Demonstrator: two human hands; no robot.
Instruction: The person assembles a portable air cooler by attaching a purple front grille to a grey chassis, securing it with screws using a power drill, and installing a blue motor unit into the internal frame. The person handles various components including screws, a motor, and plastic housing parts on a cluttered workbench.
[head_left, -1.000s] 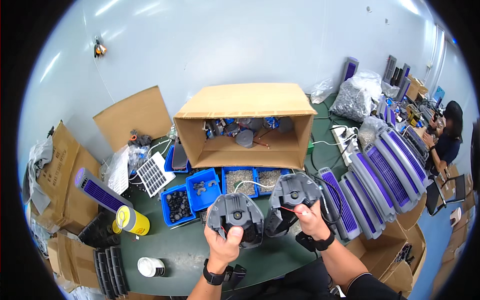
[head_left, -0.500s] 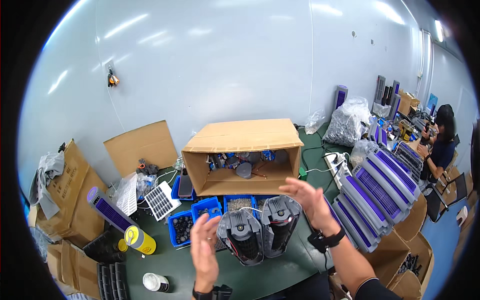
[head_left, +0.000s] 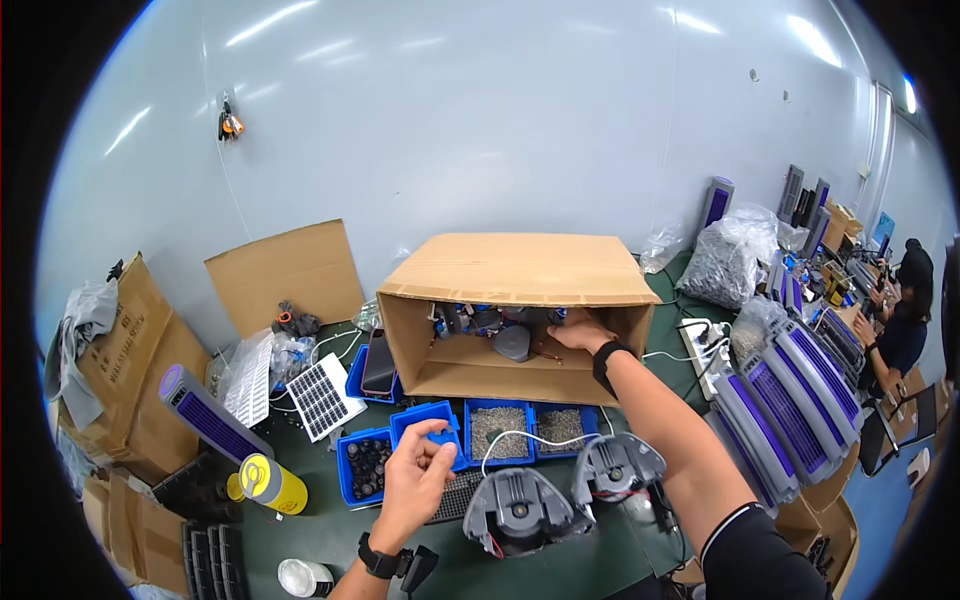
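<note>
My right hand [head_left: 582, 332] reaches into the open cardboard box [head_left: 520, 272], at the right end of a group of small motors with blue parts and wires [head_left: 470, 322]. Its fingertips are hidden among these parts. Beside them in the box lies a round grey part [head_left: 512, 343]. My left hand [head_left: 415, 478] hovers just in front of a blue bin [head_left: 425, 412], fingers loosely bent and apart, with nothing seen in them. Two grey plastic housings [head_left: 520, 508] with dark round centres and red wires stand on the table before me, to the right of that hand.
Blue bins of black knobs [head_left: 368, 465] and small metal pieces [head_left: 498, 420] line the box's front. A yellow canister [head_left: 275, 485] and white jar [head_left: 303, 577] stand left. Grey-purple units [head_left: 790, 400] are stacked right, near a power strip [head_left: 700, 350]. Another person [head_left: 900, 320] sits far right.
My right hand has moved forward into the box from above the right housing. My left hand's fingers have curled more, beside the bins. The housings appear lower and farther right, now apart at their tops.
</note>
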